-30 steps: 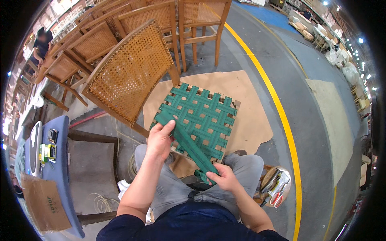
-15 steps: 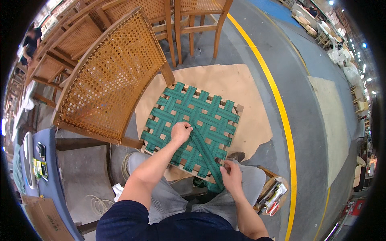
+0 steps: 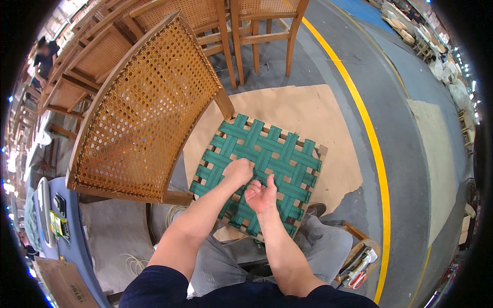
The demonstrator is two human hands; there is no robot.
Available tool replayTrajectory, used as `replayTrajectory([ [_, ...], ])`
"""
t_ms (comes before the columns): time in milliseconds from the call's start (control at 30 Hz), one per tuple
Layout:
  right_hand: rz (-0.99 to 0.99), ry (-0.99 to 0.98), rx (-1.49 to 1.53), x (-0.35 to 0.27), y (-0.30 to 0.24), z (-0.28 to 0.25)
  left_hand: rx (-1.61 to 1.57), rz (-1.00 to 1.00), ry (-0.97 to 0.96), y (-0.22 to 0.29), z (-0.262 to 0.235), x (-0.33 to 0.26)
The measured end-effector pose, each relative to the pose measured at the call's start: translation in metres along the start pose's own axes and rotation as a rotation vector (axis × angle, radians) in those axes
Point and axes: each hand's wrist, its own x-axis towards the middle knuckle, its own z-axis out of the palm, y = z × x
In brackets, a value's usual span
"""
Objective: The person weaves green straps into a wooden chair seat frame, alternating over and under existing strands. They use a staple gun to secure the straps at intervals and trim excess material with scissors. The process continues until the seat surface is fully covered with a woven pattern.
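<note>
At four o'clock from the cane backrest [image 3: 149,108] lay the green webbing seat [image 3: 281,164], over which the left hand [image 3: 240,171] curled its fingers — whether gripping, I couldn't tell — while the right hand [image 3: 261,196], at its five o'clock, was released, thumb raised.

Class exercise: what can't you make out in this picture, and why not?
All in the head view:
1. Whether the left hand grips anything: its own back hides the fingertips.
2. The part of the green webbing beneath the hands: left hand and right hand cover it.
3. The top of the chair at upper centre: cut off by the picture's edge.
4. What the distant person handles: too small and blurred.
</note>
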Motion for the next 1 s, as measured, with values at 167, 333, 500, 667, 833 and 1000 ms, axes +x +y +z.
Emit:
replayTrajectory([
  [167,0.073,-0.052,0.187,0.021,-0.017,0.0,0.1,-0.22,-0.523,0.029,-0.011,0.046],
  [333,0.085,-0.152,0.129,0.022,-0.03,0.001,-0.138,-0.216,-0.374,0.022,0.002,0.05],
  [500,-0.044,0.092,-0.225,-0.023,-0.002,0.002,-0.129,-0.087,-0.106,0.014,0.007,0.03],
  [667,-0.274,-0.021,-1.6,-0.125,-0.003,-0.085,-0.062,0.106,0.18,0.016,-0.049,0.029],
  [833,-0.201,0.31,-1.994,-0.212,-0.068,-0.109,-0.879,0.299,-0.007,0.025,-0.161,-0.003],
  [1000,-0.825,0.018,-1.775,-0.193,-0.055,-0.015,-1.089,0.293,-0.354,0.015,-0.144,-0.068],
])
